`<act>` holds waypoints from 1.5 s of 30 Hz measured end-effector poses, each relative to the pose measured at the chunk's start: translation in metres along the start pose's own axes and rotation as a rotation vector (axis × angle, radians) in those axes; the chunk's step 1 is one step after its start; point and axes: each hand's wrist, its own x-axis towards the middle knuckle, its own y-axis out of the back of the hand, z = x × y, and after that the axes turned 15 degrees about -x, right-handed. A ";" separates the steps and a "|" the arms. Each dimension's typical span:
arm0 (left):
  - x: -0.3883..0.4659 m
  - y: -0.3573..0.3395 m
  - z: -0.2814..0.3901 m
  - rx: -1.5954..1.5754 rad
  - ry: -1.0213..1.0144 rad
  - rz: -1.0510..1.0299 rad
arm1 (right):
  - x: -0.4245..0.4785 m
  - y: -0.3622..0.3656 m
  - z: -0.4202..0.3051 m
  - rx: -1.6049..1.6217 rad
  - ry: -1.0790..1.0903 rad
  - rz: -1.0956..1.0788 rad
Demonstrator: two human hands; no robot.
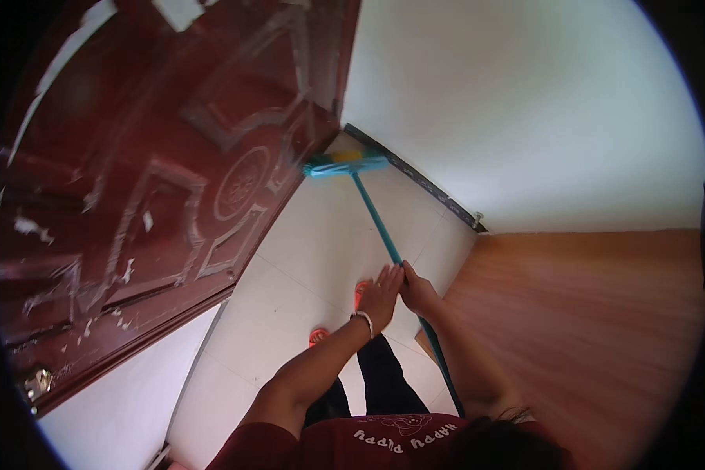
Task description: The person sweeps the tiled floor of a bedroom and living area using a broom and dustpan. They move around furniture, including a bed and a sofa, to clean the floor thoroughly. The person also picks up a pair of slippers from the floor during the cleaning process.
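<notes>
A teal broom handle (377,220) slants from the far corner down past my right side. My right hand (418,292) is wrapped around it, about midway along its visible length. Close against the handle and the right hand lies my left hand (379,298), its fingers fairly straight and a pale bracelet at the wrist. Whether it grips the handle is hidden. At the far end the broom head (346,167), light blue with blurred yellow and green bristles, is on the floor between the door and the wall.
To the left stands a dark red panelled door (170,170) with torn film on it. A white wall (523,111) with a dark baseboard (423,182) borders the right, near a wood-toned surface (564,329). My feet in red sandals (318,337) stand on pale floor tiles (294,270).
</notes>
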 end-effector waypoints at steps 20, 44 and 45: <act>0.015 -0.145 0.056 -0.093 -0.326 -0.764 | -0.213 0.005 0.055 0.634 -0.676 -0.306; 0.056 -0.186 0.106 0.066 -0.559 -1.055 | -0.248 -0.016 0.089 1.288 -0.824 -0.072; 0.047 -0.187 0.098 0.090 -0.562 -1.086 | -0.246 -0.032 0.092 1.376 -0.832 -0.111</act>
